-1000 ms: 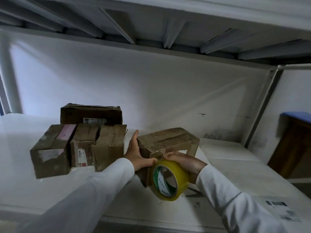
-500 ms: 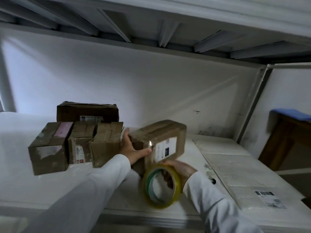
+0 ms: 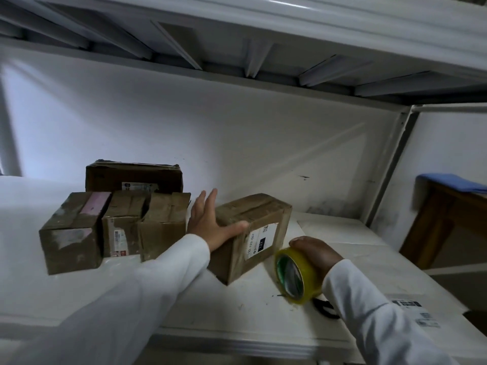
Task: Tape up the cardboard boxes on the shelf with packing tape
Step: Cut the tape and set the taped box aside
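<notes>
Left hand (image 3: 210, 227) flat against the left side of the cardboard box (image 3: 253, 233), fingers (image 3: 208, 201) straight and spread, thumb laid across the box's near top edge, so a press, no curl. Box sits mid-shelf (image 3: 184, 306), turned w/ one corner toward the front edge, white label (image 3: 261, 241) on the side facing us, print too small to read.

Right hand (image 3: 316, 252) over by the right of that box, fingers curled over the top of the yellow packing tape roll (image 3: 296, 276), gripping it. Roll stands on edge, touching the shelf, green inner core facing us, just beside the box's near right corner but apart from it. Something small and dark (image 3: 322, 308) lies on the shelf under the right sleeve; can't tell what it is.

Left part of the shelf: three more boxes (image 3: 116, 227) in a row, touching side to side, a fourth bigger box (image 3: 134, 176) behind them by the back wall. Flat white sheet w/ a printed label (image 3: 416, 309) near the shelf's front right corner.
</notes>
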### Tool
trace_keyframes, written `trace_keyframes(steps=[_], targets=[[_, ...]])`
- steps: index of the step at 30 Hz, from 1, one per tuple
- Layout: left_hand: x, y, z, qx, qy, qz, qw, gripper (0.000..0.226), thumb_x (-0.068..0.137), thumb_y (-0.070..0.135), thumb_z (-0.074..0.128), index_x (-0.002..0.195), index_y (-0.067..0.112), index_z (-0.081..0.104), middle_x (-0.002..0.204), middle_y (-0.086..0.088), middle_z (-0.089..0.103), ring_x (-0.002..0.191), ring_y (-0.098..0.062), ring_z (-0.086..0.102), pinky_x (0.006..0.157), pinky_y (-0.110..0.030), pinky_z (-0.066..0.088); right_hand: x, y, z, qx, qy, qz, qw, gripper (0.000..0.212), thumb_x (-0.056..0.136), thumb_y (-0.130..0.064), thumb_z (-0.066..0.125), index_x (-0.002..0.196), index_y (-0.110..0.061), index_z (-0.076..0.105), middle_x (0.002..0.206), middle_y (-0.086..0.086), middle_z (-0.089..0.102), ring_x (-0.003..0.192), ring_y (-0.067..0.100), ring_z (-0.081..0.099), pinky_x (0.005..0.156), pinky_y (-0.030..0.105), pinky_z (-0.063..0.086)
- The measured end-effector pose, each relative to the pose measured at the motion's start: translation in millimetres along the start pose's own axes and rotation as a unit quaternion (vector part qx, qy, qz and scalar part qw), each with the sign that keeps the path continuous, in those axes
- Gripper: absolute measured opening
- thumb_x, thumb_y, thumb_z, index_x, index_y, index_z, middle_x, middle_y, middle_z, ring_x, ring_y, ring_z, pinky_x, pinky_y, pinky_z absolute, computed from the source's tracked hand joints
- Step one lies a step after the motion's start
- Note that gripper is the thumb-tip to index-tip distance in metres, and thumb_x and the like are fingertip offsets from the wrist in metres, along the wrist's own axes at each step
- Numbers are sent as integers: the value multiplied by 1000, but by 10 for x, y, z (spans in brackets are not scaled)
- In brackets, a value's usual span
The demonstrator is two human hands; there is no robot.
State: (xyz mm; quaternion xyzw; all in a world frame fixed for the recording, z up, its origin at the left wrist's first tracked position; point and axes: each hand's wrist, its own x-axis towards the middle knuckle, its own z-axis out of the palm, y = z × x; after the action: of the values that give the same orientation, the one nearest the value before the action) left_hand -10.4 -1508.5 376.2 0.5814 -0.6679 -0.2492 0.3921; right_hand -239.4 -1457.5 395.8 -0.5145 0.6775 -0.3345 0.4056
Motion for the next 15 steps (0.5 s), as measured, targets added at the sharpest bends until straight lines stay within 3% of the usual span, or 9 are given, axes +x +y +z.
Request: trace_keyframes(steps=[4, 6, 10, 15], targets=[[103, 293, 0, 156, -87, -81, 980, 101, 67, 69, 67, 147, 27, 21, 150, -9, 23, 138, -34, 23, 110, -48, 30, 80, 116, 72, -39, 26, -15, 999, 15, 95, -29, 52, 101, -19, 61, 102, 5, 56, 79, 16, 51, 84, 32, 40], [87, 353, 18, 182, -95, -102, 973, 96, 71, 66, 66, 145, 23, 22, 144, -12, 27, 134, -35, 27, 105, -45, 34, 103, 151, 68, -44, 23, -11, 999, 15, 96, -30, 51, 103, -20, 59, 106, 6, 56, 87, 22, 52, 86, 34, 40], [105, 427, -12, 167, -70, -96, 979, 97, 73, 62, 68, 145, 20, 18, 144, -14, 26, 134, -36, 28, 105, -44, 35, 163, 168, 40, -54, 28, -11, 998, 15, 97, -30, 49, 106, -19, 53, 111, 7, 52, 96, 28, 47, 90, 37, 37], [383, 485, -141, 82, 53, -119, 988, 96, 70, 65, 68, 141, 19, 23, 137, -11, 28, 130, -34, 30, 100, -43, 37, 265, 174, 82, -84, 45, -35, 995, 16, 95, -22, 53, 98, -10, 63, 112, 15, 60, 94, 27, 53, 89, 32, 38]])
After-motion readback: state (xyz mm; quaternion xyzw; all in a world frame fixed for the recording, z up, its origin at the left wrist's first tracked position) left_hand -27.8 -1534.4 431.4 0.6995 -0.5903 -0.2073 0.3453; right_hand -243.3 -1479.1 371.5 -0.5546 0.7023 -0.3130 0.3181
